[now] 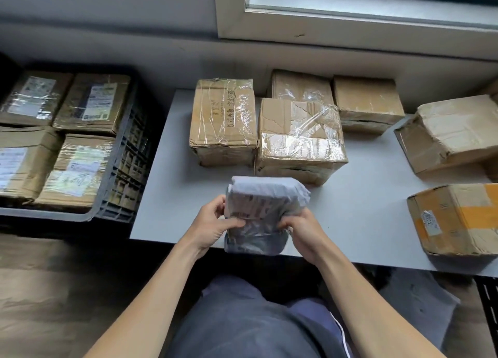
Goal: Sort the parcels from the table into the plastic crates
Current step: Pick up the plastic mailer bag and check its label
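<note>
Grey bag parcel [265, 196] held in both hands

The left hand [213, 223] grips the parcel's left side, thumb curled onto its printed face; the right hand [301, 231] pinches the right side the same way. The grey bag parcel sits between them over the near edge of the white table [363, 212]; whether it touches the top I cannot tell. Just beyond it a taped box [299, 139] and a printed box [223, 120] stand side by side, with two more cartons [366, 99] behind. Further right lie a crumpled box [452, 131] and an orange-taped box [455, 217]. Left of the table, a dark plastic crate [126, 155] holds four labelled cardboard parcels [80, 166]
</note>
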Demonstrator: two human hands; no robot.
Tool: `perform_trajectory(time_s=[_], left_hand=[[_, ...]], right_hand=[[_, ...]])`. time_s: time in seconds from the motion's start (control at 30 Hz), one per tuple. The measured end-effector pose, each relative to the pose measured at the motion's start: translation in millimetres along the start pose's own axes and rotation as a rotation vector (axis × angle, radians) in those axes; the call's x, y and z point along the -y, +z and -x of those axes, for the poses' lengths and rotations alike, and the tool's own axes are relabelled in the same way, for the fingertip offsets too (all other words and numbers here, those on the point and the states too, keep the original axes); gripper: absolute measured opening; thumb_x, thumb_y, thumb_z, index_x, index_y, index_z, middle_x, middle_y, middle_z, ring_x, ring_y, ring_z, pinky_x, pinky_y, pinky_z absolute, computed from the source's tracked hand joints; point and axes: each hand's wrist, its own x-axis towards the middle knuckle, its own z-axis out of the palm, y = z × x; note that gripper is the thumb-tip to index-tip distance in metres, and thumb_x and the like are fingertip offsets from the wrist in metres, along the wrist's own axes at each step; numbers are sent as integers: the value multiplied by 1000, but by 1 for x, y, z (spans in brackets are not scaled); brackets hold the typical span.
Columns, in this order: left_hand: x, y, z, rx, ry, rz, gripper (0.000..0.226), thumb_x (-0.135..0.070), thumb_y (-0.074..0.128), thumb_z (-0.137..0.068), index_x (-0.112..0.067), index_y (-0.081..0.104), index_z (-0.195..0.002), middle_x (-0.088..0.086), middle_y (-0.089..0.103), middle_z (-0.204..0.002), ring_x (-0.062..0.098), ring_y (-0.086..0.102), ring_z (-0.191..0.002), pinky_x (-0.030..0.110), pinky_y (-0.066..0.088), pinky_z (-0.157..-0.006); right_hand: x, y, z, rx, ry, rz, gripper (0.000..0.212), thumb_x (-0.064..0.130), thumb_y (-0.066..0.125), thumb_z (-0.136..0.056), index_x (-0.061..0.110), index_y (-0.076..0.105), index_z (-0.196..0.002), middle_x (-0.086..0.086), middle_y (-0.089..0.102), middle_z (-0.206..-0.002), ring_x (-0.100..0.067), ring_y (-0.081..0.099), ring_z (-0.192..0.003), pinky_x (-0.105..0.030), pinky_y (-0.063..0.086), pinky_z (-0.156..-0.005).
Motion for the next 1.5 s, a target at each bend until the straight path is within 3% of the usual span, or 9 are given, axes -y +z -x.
perform_trajectory(time_s=[0.17, 0.3, 0.5, 0.73, 0.9, 1.07, 1.23, 1.37, 1.5], left_hand=[[0, -1, -3, 34, 22, 34, 54, 13, 81, -76, -15, 69, -121, 9, 77, -114, 26, 68, -116, 42, 55, -103], [-6, 4, -2, 10, 25, 38, 40, -1, 84, -81, -12, 69, -116, 3, 78, -109, 23, 70, -110, 29, 56, -89], [-36, 15, 17, 133, 17, 85, 64, -40, 86, -65, -19, 68, -123, -2, 77, -119, 20, 73, -112, 32, 60, -91], [-76, 25, 51, 246, 153, 85, 54, -32, 86, -63, -30, 76, -116, -3, 76, -123, 18, 71, -118, 27, 57, -94], [-93, 22, 65, 283, 235, 85, 49, -16, 86, -69, -43, 78, -109, -7, 76, -122, 12, 71, -117, 20, 55, -91], [-89, 22, 59, 233, 229, 95, 49, -30, 82, -68, -30, 74, -117, -4, 76, -123, 16, 71, -117, 23, 55, -93], [-82, 28, 48, -41, 99, 244, 39, -28, 81, -76, -15, 75, -113, 5, 79, -110, 23, 76, -102, 30, 60, -78], [-91, 36, 46, -184, -117, 527, 28, -23, 73, -92, -10, 73, -117, 10, 79, -111, 22, 76, -94, 33, 63, -73], [-106, 37, 52, -54, -196, 653, 41, -37, 60, -95, -13, 72, -126, 9, 76, -123, 24, 73, -112, 40, 56, -100]], right_hand=[[0, -1, -3, 18, -29, 50, 37, -21, 55, -69, 4, 74, -88, -9, 76, -90, -19, 69, -90, -31, 52, -77], [8, -1, -2, -25, 40, 22, 32, -19, 53, -78, 11, 61, -73, -5, 64, -77, -18, 58, -79, -32, 45, -70], [33, 2, 2, -34, 8, -113, 35, 21, 66, -66, 9, 69, -99, -13, 67, -99, -26, 60, -98, -43, 47, -90], [82, -14, 29, 145, -266, 60, 57, 26, 62, -61, -5, 58, -109, -12, 63, -102, -24, 58, -97, -41, 42, -86], [108, -11, 48, 246, -342, 72, 47, 9, 48, -70, 17, 73, -108, -6, 74, -107, -21, 68, -99, -31, 54, -80], [104, -7, 38, 182, -315, 88, 45, 15, 56, -73, -1, 63, -115, -11, 69, -105, -24, 63, -97, -39, 48, -84], [100, -9, 33, 116, -218, 109, 35, 32, 64, -96, 22, 68, -129, 7, 73, -126, -12, 67, -119, -31, 51, -98], [106, -8, 33, 102, -120, 200, 23, 30, 60, -103, 22, 70, -121, -1, 75, -108, -17, 65, -92, -31, 53, -73], [125, -2, 42, 118, -120, 235, 47, 52, 63, -96, 7, 67, -106, -4, 65, -86, -15, 58, -63, -33, 45, -59]])
